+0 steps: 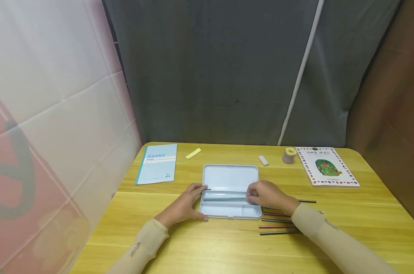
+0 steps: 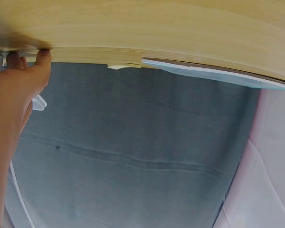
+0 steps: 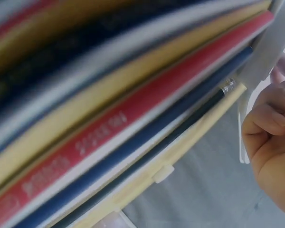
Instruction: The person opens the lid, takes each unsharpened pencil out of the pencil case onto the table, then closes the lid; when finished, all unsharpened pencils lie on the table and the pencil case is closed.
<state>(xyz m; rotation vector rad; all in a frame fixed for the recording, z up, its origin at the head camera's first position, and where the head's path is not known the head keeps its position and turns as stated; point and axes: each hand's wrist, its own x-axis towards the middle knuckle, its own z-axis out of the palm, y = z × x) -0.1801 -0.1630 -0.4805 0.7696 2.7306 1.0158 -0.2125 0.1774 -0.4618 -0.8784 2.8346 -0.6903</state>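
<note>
An open pale pencil case lies on the table in the head view, lid folded back and its divided tray toward me. My left hand holds its left side, thumb at the front corner and fingertips near the hinge. Over the right end of the tray's long compartment is my right hand, fingers curled. A pale teal strip in that compartment runs up to those fingers; I cannot tell whether they pinch it. Several red and dark pencils lie right of the case, partly under my right forearm; the right wrist view shows a red pencil close up.
A blue notebook and a yellow strip lie at the back left. Toward the back right are a white eraser, a yellow-topped spool-like object and a picture-covered book. A dark curtain hangs behind the table.
</note>
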